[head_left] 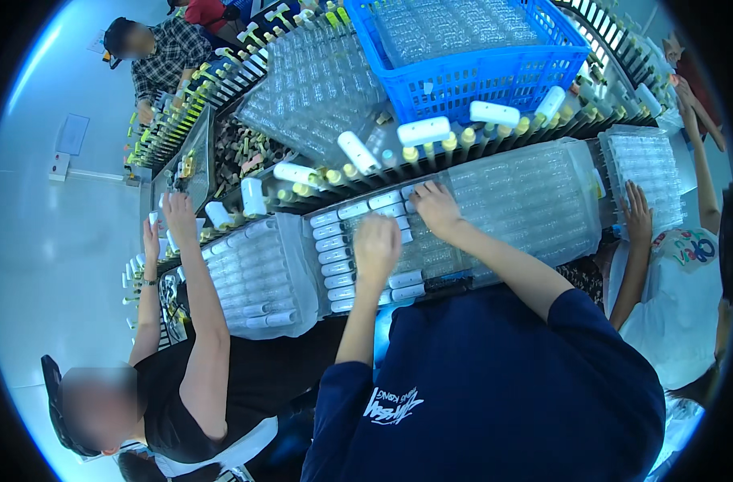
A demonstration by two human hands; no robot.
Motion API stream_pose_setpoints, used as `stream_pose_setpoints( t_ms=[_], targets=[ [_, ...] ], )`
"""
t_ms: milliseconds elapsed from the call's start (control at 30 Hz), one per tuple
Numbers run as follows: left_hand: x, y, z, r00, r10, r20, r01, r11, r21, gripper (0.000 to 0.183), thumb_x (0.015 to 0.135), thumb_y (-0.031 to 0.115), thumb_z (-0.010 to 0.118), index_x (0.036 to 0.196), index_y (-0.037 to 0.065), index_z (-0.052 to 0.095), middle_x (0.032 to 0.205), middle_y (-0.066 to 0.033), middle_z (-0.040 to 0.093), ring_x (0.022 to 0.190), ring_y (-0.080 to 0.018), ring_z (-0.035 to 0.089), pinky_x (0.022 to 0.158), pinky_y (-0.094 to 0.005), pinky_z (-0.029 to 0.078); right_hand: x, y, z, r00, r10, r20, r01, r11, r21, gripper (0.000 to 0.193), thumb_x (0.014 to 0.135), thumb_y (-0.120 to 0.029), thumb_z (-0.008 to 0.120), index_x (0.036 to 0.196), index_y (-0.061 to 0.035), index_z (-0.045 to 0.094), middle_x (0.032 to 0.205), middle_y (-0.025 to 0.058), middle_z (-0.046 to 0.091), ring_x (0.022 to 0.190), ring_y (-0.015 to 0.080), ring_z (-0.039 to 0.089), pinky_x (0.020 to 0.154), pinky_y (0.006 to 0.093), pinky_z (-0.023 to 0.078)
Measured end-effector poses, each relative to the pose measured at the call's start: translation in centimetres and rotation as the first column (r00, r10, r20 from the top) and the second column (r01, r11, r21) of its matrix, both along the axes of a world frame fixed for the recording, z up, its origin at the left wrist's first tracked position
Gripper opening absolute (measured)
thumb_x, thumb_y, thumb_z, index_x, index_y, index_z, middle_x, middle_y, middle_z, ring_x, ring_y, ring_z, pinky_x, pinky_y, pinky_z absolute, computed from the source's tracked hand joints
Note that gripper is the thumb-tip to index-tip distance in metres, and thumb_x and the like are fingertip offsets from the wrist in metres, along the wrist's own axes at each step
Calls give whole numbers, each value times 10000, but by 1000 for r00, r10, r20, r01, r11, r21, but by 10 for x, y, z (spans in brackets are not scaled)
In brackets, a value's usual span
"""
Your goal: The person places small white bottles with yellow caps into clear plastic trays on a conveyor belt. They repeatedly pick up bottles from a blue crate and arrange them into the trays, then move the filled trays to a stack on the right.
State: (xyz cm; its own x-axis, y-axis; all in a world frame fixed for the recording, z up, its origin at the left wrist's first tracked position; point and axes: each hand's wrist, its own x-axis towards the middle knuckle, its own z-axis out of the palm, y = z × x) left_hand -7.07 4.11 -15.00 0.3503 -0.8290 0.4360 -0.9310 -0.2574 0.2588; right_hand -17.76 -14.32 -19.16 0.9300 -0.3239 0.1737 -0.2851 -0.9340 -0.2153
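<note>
A clear plastic tray [334, 317] lies in front of me, with rows of white oblong plastic shells [331, 243] in its left part. My left hand [377, 247] is curled over these rows, a little smeared. Its fingertips are turned down out of sight, so what they hold is hidden. Farther right, my right hand [436, 210] reaches over the tray's far row, with bent fingers at the end of a white shell [407, 194]. Two more shells [406, 279] sit near the tray's front edge.
Beyond the tray runs a conveyor of upright pegs, some carrying white shells [423, 131]. Behind it stands a blue basket [471, 84] of clear trays. More stacked trays [527, 197] lie to the right. Co-workers reach in at left [178, 217] and right [638, 213].
</note>
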Motion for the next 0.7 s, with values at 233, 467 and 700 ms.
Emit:
stream_pose_setpoints(
  t_ms=[233, 467, 700],
  targets=[
    [-22, 21, -26, 982, 6, -190, 24, 988, 154, 366, 905, 103, 753, 1257, 47, 668, 1254, -130, 681, 1152, -368, 635, 979, -488, 517, 11, 0, -13, 999, 31, 13, -28, 989, -142, 296, 899, -141, 677, 1184, -60, 689, 1212, 129, 648, 1241, 315, 600, 1098, 514, 481],
    [-2, 21, -36, 980, -31, -194, 74, 974, 216, 376, 890, 108, 762, 1252, 60, 673, 1226, -110, 667, 1168, -349, 631, 1014, -481, 507, -24, 7, 37, 974, -65, 217, -12, 943, 332, 302, 1038, -144, 624, 1303, -7, 574, 1156, 235, 708, 1165, 405, 660, 1061, 561, 479],
    [-6, 23, -13, 970, -49, -240, 96, 977, 191, 387, 949, 82, 681, 1313, -13, 589, 1249, -207, 651, 1173, -394, 629, 1018, -504, 508, -70, 11, 95, 921, -343, 187, 58, 593, 803, 333, 1082, -158, 581, 1373, 2, 565, 1003, 252, 719, 799, 344, 732, 742, 460, 553]
  ],
)
